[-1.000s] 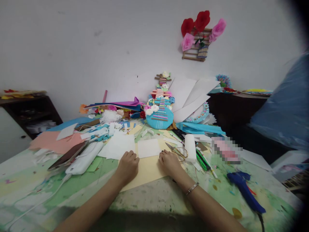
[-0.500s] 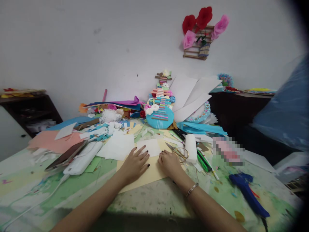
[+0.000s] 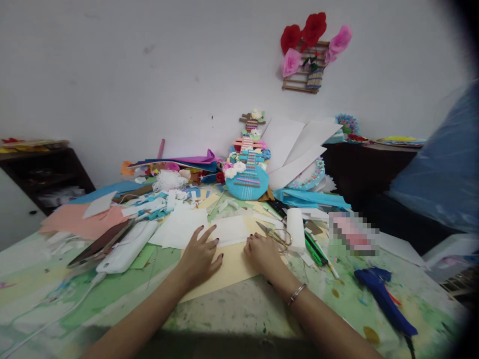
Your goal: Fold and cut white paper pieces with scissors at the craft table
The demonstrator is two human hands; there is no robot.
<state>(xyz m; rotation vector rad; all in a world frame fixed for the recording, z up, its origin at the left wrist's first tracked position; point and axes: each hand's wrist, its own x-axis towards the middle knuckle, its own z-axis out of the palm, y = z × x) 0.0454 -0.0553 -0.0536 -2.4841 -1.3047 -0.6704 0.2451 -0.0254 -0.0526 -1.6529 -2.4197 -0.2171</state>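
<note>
Our left hand (image 3: 198, 259) is spread open, our right hand (image 3: 263, 253) curled, its grip unclear; white paper (image 3: 232, 230) lies just beyond them on cream paper (image 3: 230, 267). We'd best press lightly, keeping edges flat.

Near the middle we count one left hand (image 3: 200, 257), one right hand (image 3: 262, 252) and one pair of scissors (image 3: 270, 232). We see one blue glue gun (image 3: 385, 299), lower right, and two red flowers (image 3: 315, 30) and two pink flowers (image 3: 292, 63), upper right.
</note>
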